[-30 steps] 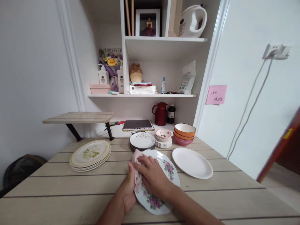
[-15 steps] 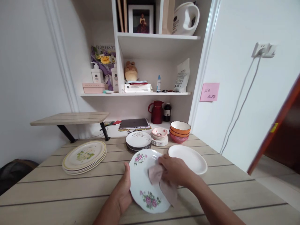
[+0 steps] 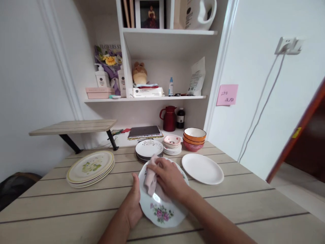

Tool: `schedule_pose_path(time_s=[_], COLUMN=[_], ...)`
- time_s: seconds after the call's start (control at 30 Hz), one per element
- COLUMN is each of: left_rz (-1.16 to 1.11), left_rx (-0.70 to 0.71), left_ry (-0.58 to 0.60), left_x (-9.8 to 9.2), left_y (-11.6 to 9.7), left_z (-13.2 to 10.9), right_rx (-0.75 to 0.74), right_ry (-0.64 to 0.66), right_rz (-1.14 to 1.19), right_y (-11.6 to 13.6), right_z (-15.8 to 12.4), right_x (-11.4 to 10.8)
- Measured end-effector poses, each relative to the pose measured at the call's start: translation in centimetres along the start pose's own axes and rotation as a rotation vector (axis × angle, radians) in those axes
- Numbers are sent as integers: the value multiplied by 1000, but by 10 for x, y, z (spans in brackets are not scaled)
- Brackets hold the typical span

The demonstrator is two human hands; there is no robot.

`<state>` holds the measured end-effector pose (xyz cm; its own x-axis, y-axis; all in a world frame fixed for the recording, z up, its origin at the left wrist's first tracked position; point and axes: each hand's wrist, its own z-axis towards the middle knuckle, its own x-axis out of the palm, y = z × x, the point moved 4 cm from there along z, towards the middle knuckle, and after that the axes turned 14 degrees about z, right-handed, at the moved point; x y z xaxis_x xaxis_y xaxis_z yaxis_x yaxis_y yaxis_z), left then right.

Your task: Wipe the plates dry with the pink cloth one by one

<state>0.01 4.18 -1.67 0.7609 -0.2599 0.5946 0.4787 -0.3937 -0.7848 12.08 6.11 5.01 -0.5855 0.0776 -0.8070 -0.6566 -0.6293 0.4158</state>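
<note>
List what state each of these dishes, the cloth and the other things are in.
Pale scalloped floral plate: held at its left edge by the left hand
Pale pink cloth: bunched in the right hand, against the plate
White oval plate: face up
Yellow-rimmed flat plates: stacked
Dark-rimmed white plates: stacked
Orange and pink round bowls: stacked upright
Dark grey rectangular laptop: shut
Red jug: upright

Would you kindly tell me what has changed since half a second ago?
The right hand has moved the pink cloth leftward across the flowered plate, from its right side to its upper left. Nothing was let go: the left hand still holds the plate's left edge. The white oval plate stayed put.
</note>
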Motion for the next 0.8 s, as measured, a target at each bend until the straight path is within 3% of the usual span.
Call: schedule_pose_path(time_s=[0.1, 0.23, 0.43, 0.47, 0.57, 0.7, 0.8], left_rz=[-12, 27, 20, 17, -8, -31, -18], left_rx=[21, 18, -31, -45, -79, -13, -7], left_ry=[-10, -71, -6, -2, 35, 35, 8], left_x=[-2, -4, -1, 0, 4, 5, 2], left_y=[1, 2, 2, 1, -1, -2, 2], left_z=[2, 0, -2, -3, -5, -3, 1], right_rx=[93, 165, -42, -66, -20, -63, 4], right_ry=[12, 187, 465, 442, 193, -25, -45], right_rz=[-53, -81, 123, 206, 331, 186, 60], right_y=[-28, -47, -5, 3, 14, 9, -9], right_z=[-6, -24, -35, -32, -19, -3, -1], right_x=[-23, -37, -11, -4, 11, 14, 0])
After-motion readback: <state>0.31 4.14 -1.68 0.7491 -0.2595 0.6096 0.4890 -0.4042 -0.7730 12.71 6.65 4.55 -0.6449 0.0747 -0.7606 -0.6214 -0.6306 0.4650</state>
